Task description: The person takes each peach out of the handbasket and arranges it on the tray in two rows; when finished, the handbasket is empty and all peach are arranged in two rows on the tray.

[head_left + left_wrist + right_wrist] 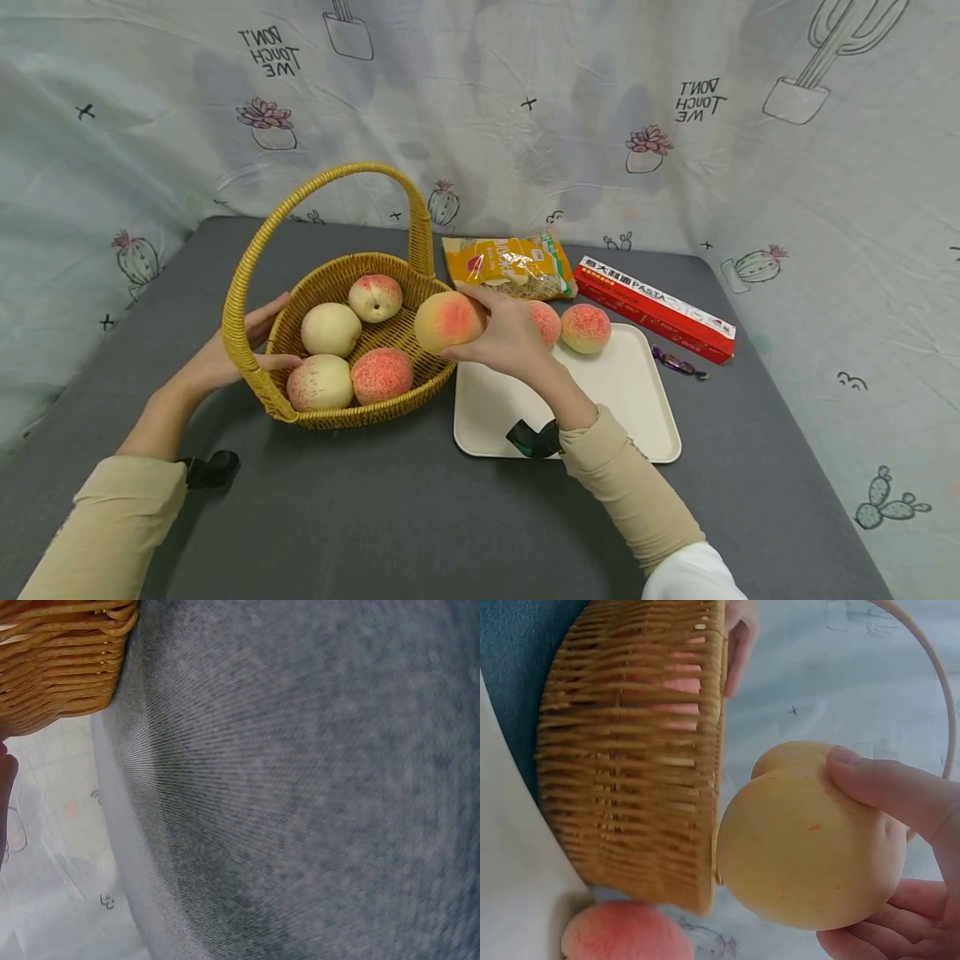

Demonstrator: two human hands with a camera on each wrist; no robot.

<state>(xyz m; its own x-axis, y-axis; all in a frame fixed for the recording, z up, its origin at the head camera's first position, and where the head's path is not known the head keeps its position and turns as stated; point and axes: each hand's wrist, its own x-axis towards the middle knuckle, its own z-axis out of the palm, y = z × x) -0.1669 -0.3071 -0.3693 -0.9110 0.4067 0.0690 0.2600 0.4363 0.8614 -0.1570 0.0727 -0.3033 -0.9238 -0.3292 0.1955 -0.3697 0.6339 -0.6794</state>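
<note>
Grey table (360,517): right hand (513,332) clamps peach (448,323) at three o'clock of basket (330,420), likely loading, lowering called for; left hand (214,360), fingers apart, touches nine.

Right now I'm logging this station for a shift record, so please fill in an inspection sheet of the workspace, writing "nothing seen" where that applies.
Surface: grey tabletop under the basket and tray.
Job's things: wicker basket with four peaches inside; cream tray with two more peaches at its far end, one partly hidden; a yellow-red peach near the basket's right rim.
Clutter: food bag behind the tray; red-and-white pasta box and purple wrapped candy to the right.
Grips: right grip holds the yellow-red peach between thumb and fingers; left grip rests at the basket's left rim.
Cables: nothing seen.
Surroundings: pale sheet printed with cactus drawings.
</note>
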